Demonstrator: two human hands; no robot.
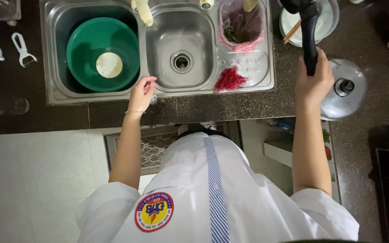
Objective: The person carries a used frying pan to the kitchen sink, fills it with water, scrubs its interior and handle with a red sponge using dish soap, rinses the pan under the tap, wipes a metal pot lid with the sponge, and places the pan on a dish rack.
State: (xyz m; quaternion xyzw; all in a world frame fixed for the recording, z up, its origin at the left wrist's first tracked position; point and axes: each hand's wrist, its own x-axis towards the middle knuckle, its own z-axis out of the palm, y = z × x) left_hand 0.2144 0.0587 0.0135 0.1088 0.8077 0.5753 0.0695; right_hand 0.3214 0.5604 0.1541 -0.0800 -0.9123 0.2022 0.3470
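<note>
My right hand point(314, 83) grips the long black handle point(310, 38) of a pan that reaches up past the top edge, over the dark stone counter right of the sink. Just beside that hand lies a round metal lid point(345, 92) with a dark knob. My left hand point(142, 92) rests on the front rim of the steel double sink point(158, 92), fingers loosely curled, holding nothing. A green basin point(86, 49) with a small pale dish point(109, 65) in it fills the left bowl. The right bowl point(181, 49) shows only its drain.
A pink-lined strainer of scraps point(241, 24) and a red scrubber point(228, 80) sit on the sink's drainboard. A white plate with chopsticks point(325, 24) stands at the back right. A white peeler point(22, 49) lies on the counter at left. A floor mat point(154, 144) lies below.
</note>
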